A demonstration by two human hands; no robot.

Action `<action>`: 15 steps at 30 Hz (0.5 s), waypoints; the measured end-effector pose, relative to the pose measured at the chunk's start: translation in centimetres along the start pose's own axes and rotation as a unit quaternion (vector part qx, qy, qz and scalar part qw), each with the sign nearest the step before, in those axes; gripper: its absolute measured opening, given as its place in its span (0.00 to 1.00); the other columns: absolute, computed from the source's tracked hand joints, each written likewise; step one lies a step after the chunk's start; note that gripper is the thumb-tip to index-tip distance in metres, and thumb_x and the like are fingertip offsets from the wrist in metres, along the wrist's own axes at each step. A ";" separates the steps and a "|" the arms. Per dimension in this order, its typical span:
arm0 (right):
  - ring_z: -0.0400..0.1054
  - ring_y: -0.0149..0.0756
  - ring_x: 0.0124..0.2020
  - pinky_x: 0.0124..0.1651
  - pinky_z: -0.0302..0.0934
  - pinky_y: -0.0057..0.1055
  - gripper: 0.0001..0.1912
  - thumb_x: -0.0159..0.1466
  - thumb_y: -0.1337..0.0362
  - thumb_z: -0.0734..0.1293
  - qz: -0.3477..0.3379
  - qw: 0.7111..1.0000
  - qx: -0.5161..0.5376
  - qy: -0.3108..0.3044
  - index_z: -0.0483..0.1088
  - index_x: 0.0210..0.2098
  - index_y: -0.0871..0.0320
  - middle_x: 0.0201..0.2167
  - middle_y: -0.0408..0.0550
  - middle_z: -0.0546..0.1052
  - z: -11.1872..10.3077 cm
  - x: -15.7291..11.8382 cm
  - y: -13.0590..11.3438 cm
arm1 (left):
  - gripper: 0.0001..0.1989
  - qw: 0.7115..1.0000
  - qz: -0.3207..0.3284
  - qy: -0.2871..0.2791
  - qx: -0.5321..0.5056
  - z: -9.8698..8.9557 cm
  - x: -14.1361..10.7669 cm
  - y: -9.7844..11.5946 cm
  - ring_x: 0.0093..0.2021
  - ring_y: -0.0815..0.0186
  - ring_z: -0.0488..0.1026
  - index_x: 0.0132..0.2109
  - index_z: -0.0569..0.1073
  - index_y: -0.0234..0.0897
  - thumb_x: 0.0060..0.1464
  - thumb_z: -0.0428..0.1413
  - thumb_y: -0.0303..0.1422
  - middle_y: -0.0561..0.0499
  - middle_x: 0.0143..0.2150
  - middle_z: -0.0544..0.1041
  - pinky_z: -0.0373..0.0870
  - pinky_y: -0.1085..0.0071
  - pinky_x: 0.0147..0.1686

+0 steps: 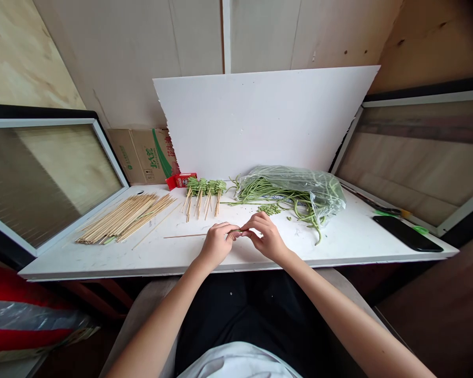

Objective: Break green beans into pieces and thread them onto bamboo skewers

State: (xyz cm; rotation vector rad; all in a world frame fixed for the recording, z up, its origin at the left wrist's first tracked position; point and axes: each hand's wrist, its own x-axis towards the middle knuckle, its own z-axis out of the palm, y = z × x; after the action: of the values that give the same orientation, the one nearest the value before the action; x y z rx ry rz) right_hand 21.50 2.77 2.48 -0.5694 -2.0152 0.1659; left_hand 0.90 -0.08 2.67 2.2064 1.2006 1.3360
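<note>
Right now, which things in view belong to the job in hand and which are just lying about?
Seemingly in use: held skewer, loose skewers, long green beans, short bean pieces, loaded skewers.
Apparently lying about: black phone, red box, cardboard box.

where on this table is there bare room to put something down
Widest: the table between the bag of green beans and the black phone. Also its front strip between the skewer pile and left hand. Crowded: back middle, with filled skewers, chopped bean pieces and that bag.
</note>
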 end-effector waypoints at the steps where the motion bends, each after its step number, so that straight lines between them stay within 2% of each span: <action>1: 0.67 0.44 0.40 0.47 0.64 0.44 0.05 0.72 0.64 0.68 -0.004 1.000 -0.003 0.000 0.77 0.44 0.52 0.34 0.50 0.79 0.1 0.0 0.0 | 0.10 1.000 -0.009 -0.005 -0.017 0.1 0.0 0.1 0.36 0.61 0.77 0.40 0.83 0.39 0.66 0.56 0.33 0.47 0.33 0.82 0.72 0.66 0.42; 5: 0.65 0.44 0.40 0.46 0.63 0.42 0.07 0.73 0.69 0.65 -0.011 0.999 -0.027 0.021 0.75 0.42 0.52 0.33 0.49 0.78 0.4 -0.3 -0.1 | 0.13 0.990 -0.065 -0.035 -0.117 0.5 -0.1 0.0 0.34 0.62 0.79 0.43 0.83 0.36 0.67 0.57 0.39 0.46 0.34 0.83 0.73 0.68 0.37; 8: 0.64 0.44 0.40 0.45 0.63 0.41 0.10 0.72 0.72 0.62 0.005 0.999 -0.036 0.028 0.74 0.41 0.53 0.33 0.49 0.77 1.0 -0.6 -0.4 | 0.14 0.987 -0.075 -0.049 -0.133 0.7 -0.2 -0.2 0.33 0.63 0.78 0.41 0.82 0.35 0.67 0.56 0.40 0.46 0.33 0.82 0.71 0.69 0.36; 12: 0.64 0.43 0.39 0.44 0.62 0.40 0.15 0.69 0.78 0.61 0.018 0.999 -0.012 0.024 0.73 0.37 0.53 0.31 0.48 0.77 1.9 -1.1 -0.7 | 0.14 0.991 -0.057 -0.075 -0.090 0.9 -0.3 -0.5 0.32 0.64 0.75 0.33 0.79 0.35 0.66 0.54 0.33 0.48 0.28 0.78 0.69 0.70 0.37; 15: 0.64 0.42 0.38 0.44 0.62 0.38 0.16 0.65 0.80 0.61 0.057 0.997 0.030 0.041 0.72 0.34 0.53 0.29 0.46 0.77 2.5 -1.4 -1.3 | 0.13 0.988 -0.065 -0.091 -0.107 0.8 -0.3 -0.9 0.32 0.64 0.74 0.31 0.76 0.35 0.64 0.53 0.31 0.49 0.28 0.77 0.68 0.70 0.36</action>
State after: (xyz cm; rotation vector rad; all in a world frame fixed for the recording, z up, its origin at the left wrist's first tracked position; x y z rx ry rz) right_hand 19.49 1.30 0.61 -0.6427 -1.8923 0.2668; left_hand 1.11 0.36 1.56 2.0131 1.0611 1.1280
